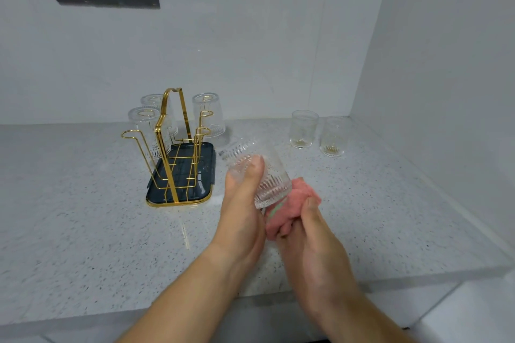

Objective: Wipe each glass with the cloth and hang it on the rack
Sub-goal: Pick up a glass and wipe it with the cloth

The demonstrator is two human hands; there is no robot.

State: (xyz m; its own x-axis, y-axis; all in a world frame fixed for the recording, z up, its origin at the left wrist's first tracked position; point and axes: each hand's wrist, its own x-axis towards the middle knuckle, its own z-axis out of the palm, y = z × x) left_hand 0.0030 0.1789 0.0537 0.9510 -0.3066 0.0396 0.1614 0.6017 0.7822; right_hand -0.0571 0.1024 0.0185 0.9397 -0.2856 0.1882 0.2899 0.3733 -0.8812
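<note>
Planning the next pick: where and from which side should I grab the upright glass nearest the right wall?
Grip the right-hand glass round its side at mid-height, coming from the front. It stands upright, mouth up; the other upright glass is close on its left, so the front looks freest.

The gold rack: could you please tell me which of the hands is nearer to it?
Left. The left hand grips the glass just right of the rack; the right hand, holding the cloth, is farther right, beyond the glass.
</note>
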